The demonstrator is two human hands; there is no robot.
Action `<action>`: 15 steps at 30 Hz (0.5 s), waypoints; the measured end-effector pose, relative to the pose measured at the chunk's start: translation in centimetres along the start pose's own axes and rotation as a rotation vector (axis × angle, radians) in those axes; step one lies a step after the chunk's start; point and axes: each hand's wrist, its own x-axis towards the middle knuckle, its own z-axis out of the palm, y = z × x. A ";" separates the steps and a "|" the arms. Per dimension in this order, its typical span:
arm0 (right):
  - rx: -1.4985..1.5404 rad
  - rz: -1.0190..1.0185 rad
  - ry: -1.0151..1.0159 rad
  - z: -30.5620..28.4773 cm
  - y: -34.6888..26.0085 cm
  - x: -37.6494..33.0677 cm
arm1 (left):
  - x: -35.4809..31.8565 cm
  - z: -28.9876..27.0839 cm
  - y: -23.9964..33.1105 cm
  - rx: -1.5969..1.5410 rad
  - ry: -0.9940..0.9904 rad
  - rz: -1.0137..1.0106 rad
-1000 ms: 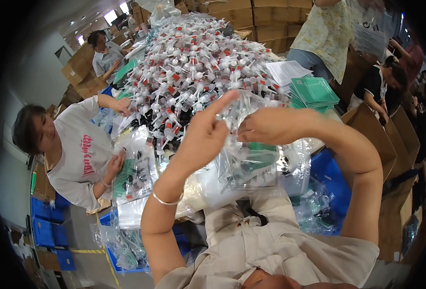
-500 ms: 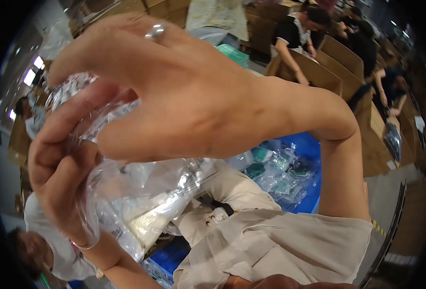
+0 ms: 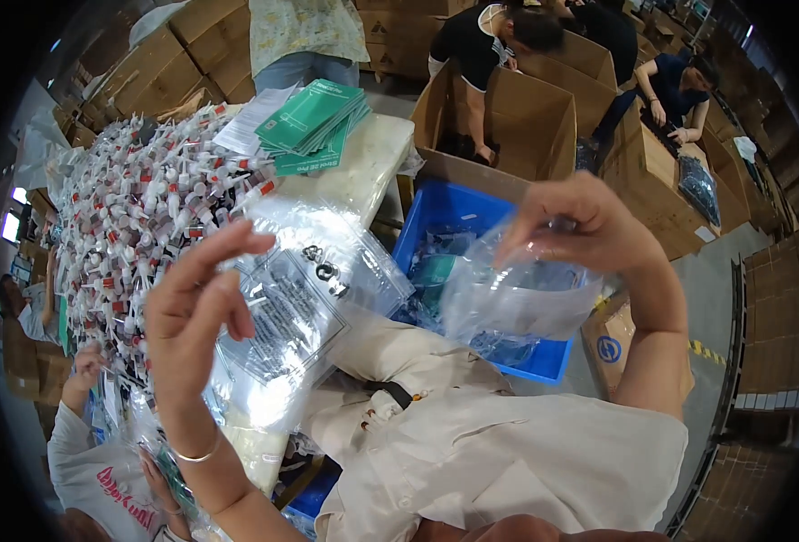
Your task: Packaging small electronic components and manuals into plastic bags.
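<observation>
Two clear plastic bags are held up, one in the left hand (image 3: 192, 316) and one in the right hand (image 3: 589, 226). One blue bin (image 3: 454, 212) sits below. One stack of green booklets (image 3: 314, 122) lies on the bench (image 3: 363, 172). The heaped small pump bottles (image 3: 138, 226) are too many to count.

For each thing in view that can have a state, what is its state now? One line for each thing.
Left hand: raised, grip shut on printed plastic bag.
Printed plastic bag: held up, flat.
Right hand: raised, grip shut on clear plastic bag.
Clear plastic bag: hanging, crumpled; whether open or sealed is unclear.
Blue bin: open, holding bagged items.
Cardboard box: open.
Green booklets: stacked, fanned.
Pile of pump bottles: heaped.
</observation>
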 end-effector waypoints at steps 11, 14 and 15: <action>0.138 0.661 -0.329 1.0 17.5 -9.6 | -3.7 0.7 -8.1 -0.076 -0.099 -0.310; 0.147 0.788 -0.483 1.8 22.3 -14.0 | -4.8 0.2 -8.8 -0.050 -0.052 -0.364; 0.134 0.831 -0.580 2.3 23.7 -15.6 | -5.3 0.0 -9.0 -0.049 -0.048 -0.366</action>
